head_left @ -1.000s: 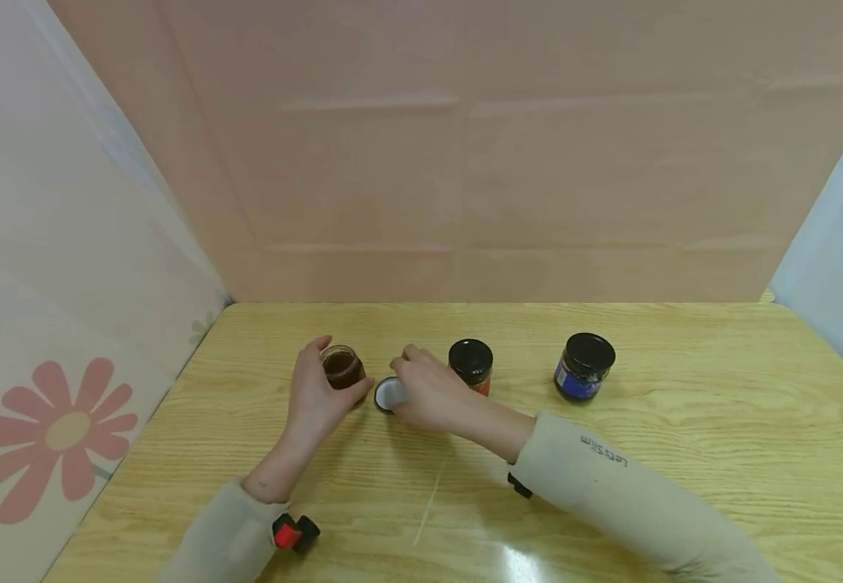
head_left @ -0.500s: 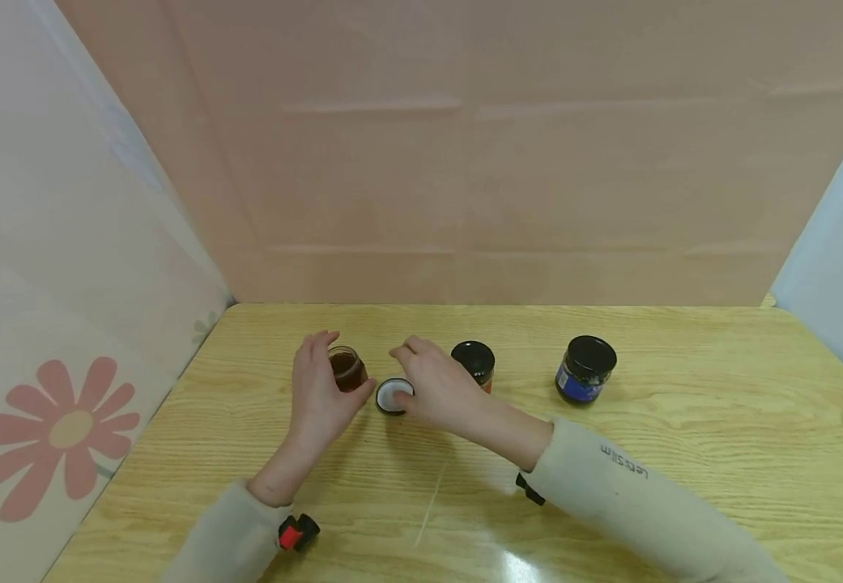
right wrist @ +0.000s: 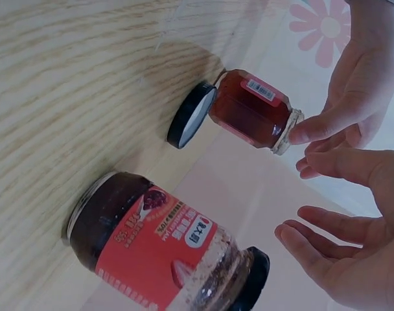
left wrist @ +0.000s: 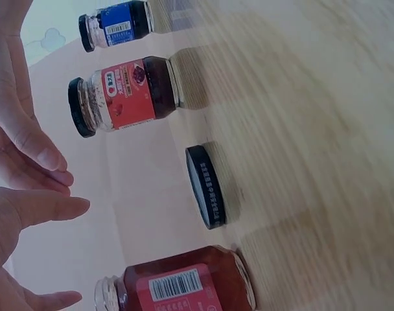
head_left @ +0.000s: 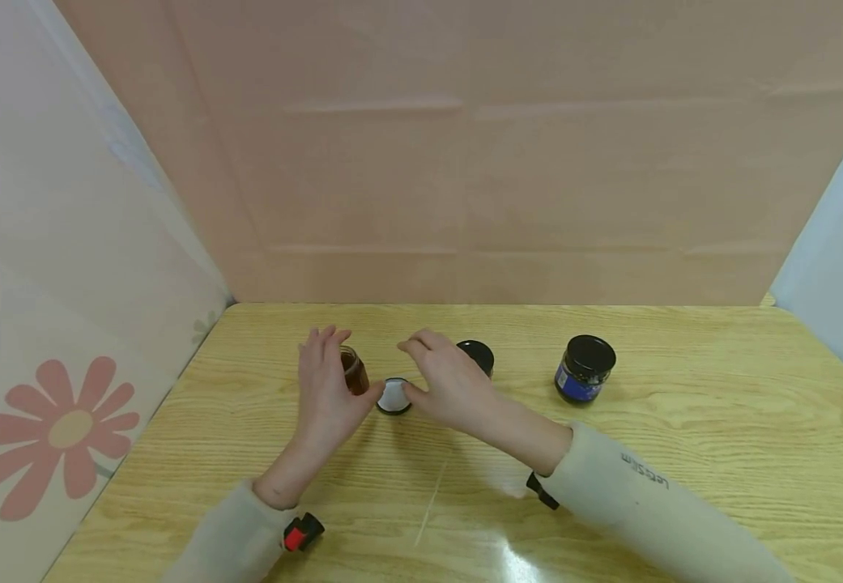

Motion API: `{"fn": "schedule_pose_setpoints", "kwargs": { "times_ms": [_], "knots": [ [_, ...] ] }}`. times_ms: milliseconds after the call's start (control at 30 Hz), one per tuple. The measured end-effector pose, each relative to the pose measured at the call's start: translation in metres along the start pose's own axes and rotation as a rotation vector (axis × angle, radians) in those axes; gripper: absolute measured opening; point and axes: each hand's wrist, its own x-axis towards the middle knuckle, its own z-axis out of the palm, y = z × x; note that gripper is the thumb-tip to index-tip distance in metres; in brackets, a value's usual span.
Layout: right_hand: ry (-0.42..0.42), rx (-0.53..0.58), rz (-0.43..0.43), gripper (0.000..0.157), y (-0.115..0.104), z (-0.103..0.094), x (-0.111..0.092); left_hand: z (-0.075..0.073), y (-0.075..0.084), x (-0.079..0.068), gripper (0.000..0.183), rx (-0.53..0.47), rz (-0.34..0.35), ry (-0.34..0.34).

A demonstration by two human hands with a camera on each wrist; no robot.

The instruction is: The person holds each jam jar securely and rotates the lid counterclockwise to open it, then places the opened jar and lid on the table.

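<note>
An uncapped glass jar (head_left: 355,374) of dark red-brown contents stands upright on the table. My left hand (head_left: 328,389) is beside and above it in the head view, fingers loosely extended, hiding part of it; the left wrist view shows no grip on the jar. Right of this jar its black lid (head_left: 393,398) lies flat, white inside facing up. My right hand (head_left: 452,387) hovers above and right of the lid, fingers apart and holding nothing. Behind that hand is a capped jar with a red label (left wrist: 129,94), partly hidden in the head view.
Farther right stands a capped jar with a blue label (head_left: 583,371). The wooden table (head_left: 698,453) meets a pinkish back wall (head_left: 465,178). A flower-patterned wall (head_left: 100,283) rises at the left.
My right hand has let go of the lid and drawn slightly right and up. My left hand has loosened from around the jar and shifted slightly right. The lid stays on the table.
</note>
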Motion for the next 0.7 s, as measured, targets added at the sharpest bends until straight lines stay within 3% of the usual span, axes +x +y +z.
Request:
{"fn": "schedule_pose_setpoints", "kwargs": {
  "times_ms": [300, 700],
  "knots": [
    [0.063, 0.009, -0.024, 0.044, 0.004, -0.008, -0.006, 0.004, 0.007, -0.001, 0.076, -0.019, 0.044, -0.001],
    [0.102, -0.028, -0.031, 0.044, 0.013, -0.012, -0.013, 0.008, 0.014, -0.002, 0.076, -0.03, 0.036, -0.022]
  ]
}}
